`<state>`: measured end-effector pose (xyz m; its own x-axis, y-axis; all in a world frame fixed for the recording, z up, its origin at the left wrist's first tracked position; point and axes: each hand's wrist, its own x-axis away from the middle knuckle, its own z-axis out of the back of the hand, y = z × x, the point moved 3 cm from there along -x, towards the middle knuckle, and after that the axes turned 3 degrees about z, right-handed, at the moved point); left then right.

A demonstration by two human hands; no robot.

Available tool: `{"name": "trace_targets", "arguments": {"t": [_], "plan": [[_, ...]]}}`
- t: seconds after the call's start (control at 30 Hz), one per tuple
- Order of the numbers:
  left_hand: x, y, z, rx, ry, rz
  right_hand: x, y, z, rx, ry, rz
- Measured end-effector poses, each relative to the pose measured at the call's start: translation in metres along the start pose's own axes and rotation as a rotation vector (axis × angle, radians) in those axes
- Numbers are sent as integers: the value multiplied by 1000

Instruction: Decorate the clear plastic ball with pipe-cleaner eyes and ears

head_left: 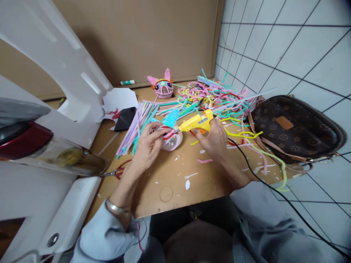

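Above the middle of the brown table point(175, 170), I see a clear round craft piece point(173, 143) topped by a turquoise flap point(172, 117), pinched between the fingers of the left hand point(149, 144). The right hand point(214, 138) is wrapped around a yellow glue gun point(195, 122), nozzle at the piece's red strip; whether they touch, I can't quite tell. Beyond lie tangled pipe cleaners point(212, 95) and a pink-eared figure point(163, 88), with a brown bag point(298, 128) at right.

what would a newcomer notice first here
The yellow glue gun in the right hand would likely stand out first, its nozzle at the round piece in the left hand. Behind them sit a pink-eared head and a tangle of bright strips. A brown bag lies at the right.
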<state>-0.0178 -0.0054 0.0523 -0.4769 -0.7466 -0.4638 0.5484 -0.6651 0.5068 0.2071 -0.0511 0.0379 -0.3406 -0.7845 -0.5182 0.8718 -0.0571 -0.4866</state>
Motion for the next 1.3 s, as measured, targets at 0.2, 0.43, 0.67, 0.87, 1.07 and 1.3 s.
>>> {"name": "trace_targets", "arguments": {"t": [0.2,0.43,0.67,0.87,1.07,1.3], "plan": [[0,0,-1,-7,9,37,3,-1,-3,-17,-29,10],[0,-2,0,-11,12,31,5,-2,-5,-27,-52,-38],[1,-2,1,-6,5,27,6,-1,-8,-87,-28,-8],[1,-2,0,2,13,29,7,1,-8,-44,-40,13],[1,-3,0,-10,9,33,7,2,-8,-41,-66,21],[1,-2,0,-15,12,22,7,3,-6,-56,-76,23]]}}
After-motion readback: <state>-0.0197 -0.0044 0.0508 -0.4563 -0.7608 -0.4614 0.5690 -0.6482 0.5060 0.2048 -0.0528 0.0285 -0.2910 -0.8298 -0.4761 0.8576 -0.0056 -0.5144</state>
